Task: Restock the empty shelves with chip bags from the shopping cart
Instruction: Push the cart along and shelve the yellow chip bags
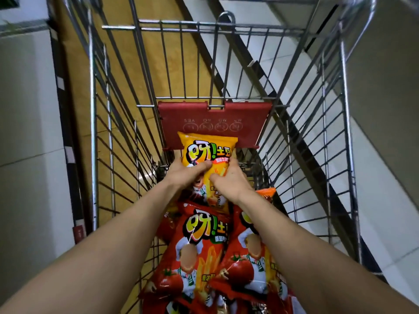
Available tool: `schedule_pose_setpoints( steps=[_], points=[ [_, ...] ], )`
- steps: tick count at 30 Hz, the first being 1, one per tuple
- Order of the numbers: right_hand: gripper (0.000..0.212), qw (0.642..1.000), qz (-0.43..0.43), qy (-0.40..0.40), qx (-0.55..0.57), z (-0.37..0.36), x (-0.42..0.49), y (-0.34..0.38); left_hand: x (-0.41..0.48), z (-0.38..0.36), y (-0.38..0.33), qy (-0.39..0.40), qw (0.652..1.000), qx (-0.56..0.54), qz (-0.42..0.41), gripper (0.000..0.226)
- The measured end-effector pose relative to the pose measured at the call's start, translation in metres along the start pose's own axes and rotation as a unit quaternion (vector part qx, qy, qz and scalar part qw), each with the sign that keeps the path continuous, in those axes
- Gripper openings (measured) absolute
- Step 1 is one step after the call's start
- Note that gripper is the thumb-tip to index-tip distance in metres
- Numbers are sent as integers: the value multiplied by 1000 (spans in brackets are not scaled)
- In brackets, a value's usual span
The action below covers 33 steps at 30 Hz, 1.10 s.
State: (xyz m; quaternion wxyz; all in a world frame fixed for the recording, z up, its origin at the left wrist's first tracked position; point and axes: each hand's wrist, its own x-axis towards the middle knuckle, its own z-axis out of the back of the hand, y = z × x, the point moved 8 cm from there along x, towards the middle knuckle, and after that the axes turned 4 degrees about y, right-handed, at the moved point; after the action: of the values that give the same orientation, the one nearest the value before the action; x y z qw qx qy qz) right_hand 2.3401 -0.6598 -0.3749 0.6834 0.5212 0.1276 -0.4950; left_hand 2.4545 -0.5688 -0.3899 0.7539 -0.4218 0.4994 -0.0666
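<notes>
Both my arms reach down into a wire shopping cart (335,141). My left hand (184,172) and my right hand (229,180) grip a yellow chip bag (207,150) from either side, and it stands upright at the far end of the basket. Below it lie two red chip bags, one (199,250) in the middle and one (251,268) to its right, partly under my right forearm. An orange bag corner (267,192) sticks out behind my right wrist.
A red plastic child-seat flap (213,118) closes the cart's far end just behind the yellow bag. Wire walls rise on both sides. Beyond the cart are pale floor tiles (27,132), a tan strip and a dark diagonal stripe (301,123). No shelves are in view.
</notes>
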Motion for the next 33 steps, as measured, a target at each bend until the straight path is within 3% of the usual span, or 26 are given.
schedule_pose_setpoints(
  steps=[5, 9, 12, 14, 20, 23, 27, 31, 33],
  points=[
    [70, 998, 34, -50, 37, 38, -32, 14, -32, -6, -40, -3, 999, 5, -53, 33],
    [50, 993, 56, -67, 75, 67, -63, 21, -67, -15, -72, -1, 997, -5, -78, 29],
    [69, 988, 79, -68, 112, 84, -94, 32, -97, -24, -98, 0, 992, -34, -119, 79],
    [86, 983, 94, -62, 143, 98, -118, 39, -115, -31, -116, -9, 989, -39, -143, 84],
    [67, 967, 156, -115, 168, 160, -192, 55, -186, -54, -168, 0, 982, -64, -178, 93],
    [64, 953, 185, -183, 157, 196, -233, 62, -216, -79, -186, 67, 986, -37, -147, 112],
    [58, 936, 206, -230, 169, 245, -289, 58, -298, -118, -227, 145, 969, -1, -203, 63],
    [62, 907, 227, -299, 190, 296, -351, 48, -330, -158, -258, 145, 960, 44, -236, 102],
    [60, 893, 234, -331, 194, 321, -385, 42, -341, -181, -274, 151, 955, 61, -247, 109]
  ],
)
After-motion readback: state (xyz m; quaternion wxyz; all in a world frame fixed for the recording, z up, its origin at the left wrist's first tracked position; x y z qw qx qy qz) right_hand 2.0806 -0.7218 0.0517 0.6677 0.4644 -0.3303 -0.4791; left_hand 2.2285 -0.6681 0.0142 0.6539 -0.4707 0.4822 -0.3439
